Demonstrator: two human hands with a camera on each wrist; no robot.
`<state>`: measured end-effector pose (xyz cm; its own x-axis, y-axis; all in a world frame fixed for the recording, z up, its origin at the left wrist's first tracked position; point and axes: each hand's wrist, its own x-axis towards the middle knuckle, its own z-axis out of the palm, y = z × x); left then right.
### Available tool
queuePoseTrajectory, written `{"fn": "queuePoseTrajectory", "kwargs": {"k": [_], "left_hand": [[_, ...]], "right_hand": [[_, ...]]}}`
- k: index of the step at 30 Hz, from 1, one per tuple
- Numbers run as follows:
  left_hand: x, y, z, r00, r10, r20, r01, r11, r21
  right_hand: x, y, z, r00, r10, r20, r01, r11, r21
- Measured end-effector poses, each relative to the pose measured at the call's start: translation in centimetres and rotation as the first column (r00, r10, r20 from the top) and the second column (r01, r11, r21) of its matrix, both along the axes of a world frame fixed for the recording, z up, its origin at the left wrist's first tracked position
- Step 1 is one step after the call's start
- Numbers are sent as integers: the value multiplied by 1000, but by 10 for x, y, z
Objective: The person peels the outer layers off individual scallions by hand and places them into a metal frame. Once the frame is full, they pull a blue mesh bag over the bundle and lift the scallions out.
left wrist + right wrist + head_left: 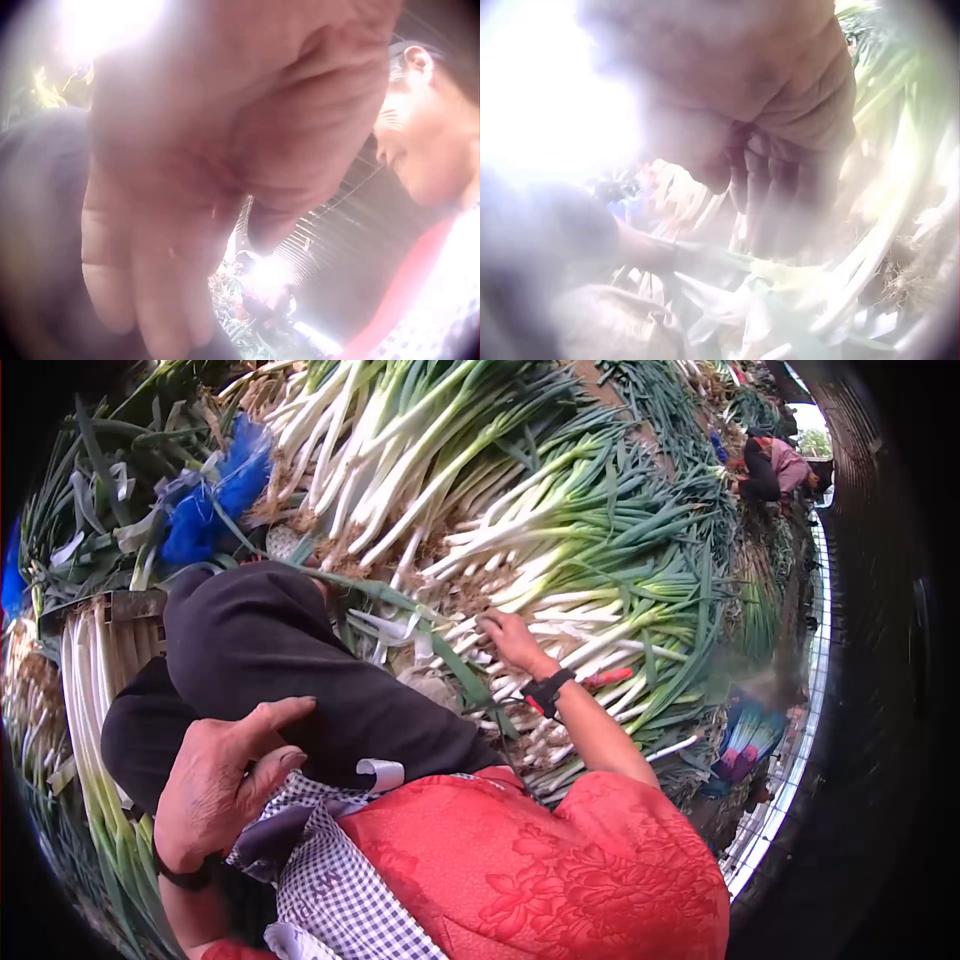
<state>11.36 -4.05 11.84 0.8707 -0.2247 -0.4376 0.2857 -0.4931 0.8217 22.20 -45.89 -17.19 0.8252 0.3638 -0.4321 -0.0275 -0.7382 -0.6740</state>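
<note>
My right hand reaches down at the root ends of a broad pile of leeks, its fingertips right at the white stalks. In the right wrist view the fingers point down, loosely extended, and show nothing gripped; pale stalks and hairy roots lie below, washed out by glare. My left hand hovers near my dark-trousered leg, thumb and forefinger apart and holding nothing. The left wrist view shows its fingers relaxed and hanging down. A slim red object lies on the stalks beside my right wrist.
Upright leeks stand in a metal-rimmed holder at the left. Blue netting lies among leaf scraps at upper left. More leeks are heaped ahead. Another person crouches far right, near a tied bundle.
</note>
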Motion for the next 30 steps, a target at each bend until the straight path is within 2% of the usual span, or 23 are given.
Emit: {"fn": "queuePoseTrajectory", "kwargs": {"k": [1,2,4,5,6,7,8,9,10,12,13,14,16,18,19,21,22,23,24,26,27,28,30], "left_hand": [[2,-1,-3,995,71,-72,-73,997,-28],[3,0,-7,982,134,-134,-143,988,-58],[0,3,-12,984,145,-107,-154,985,-80],[-2,6,-14,985,165,-57,-170,980,-106],[-4,8,-16,984,170,-59,-175,979,-104],[-7,10,-20,978,201,-48,-206,970,-128],[-8,9,-22,973,228,-41,-231,961,-154],[-8,7,-24,953,284,-101,-298,940,-167],[-5,6,-24,953,282,-108,-297,941,-165],[-1,4,-24,951,288,-108,-305,932,-196],[0,4,-23,951,288,-114,-305,933,-189],[2,3,-22,952,282,-121,-300,937,-177],[3,3,-20,953,273,-132,-292,943,-157],[3,2,-20,959,268,-91,-279,950,-140],[1,0,-20,959,272,-84,-282,949,-138],[-5,-3,-23,932,348,-98,-360,921,-150],[-6,-5,-25,932,352,-90,-362,920,-149],[-9,-7,-26,927,375,-26,-374,914,-161],[-13,-10,-28,920,391,33,-380,908,-174],[-23,-15,-36,911,408,51,-394,901,-181],[-29,-19,-39,877,479,33,-464,862,-205],[-33,-21,-42,835,551,17,-533,816,-223],[-39,-23,-48,812,582,41,-562,799,-216]], "right_hand": [[16,12,13,987,-73,-145,67,997,-44],[23,17,18,990,131,-49,-138,973,-185],[18,34,27,960,213,-182,-238,963,-129],[6,46,38,937,204,-284,-199,979,47],[-15,48,29,912,291,-288,-251,953,167],[-32,59,40,800,301,-520,-182,946,268],[-53,62,42,821,424,-383,-294,888,353],[-73,69,39,876,436,-206,-349,868,353],[-75,65,35,876,434,-213,-344,869,356],[-74,62,33,814,431,-389,-393,902,178],[-71,57,25,843,438,-311,-376,895,240],[-62,53,22,843,438,-312,-374,894,246],[-41,49,21,778,233,-583,-169,972,164],[-28,34,0,951,195,-241,-194,981,29],[-21,24,-12,962,262,-76,-261,965,26],[-15,14,-30,939,330,-101,-327,944,42],[-8,24,-17,910,389,-143,-385,921,59],[6,31,-4,820,146,-553,-139,989,55],[19,28,-12,772,-29,-635,129,985,113],[54,20,-36,746,-349,-566,540,815,209],[77,15,-39,712,-471,-522,659,705,262],[96,9,-44,626,-608,-488,775,552,307],[135,-19,-84,386,-823,-417,906,252,341]]}}
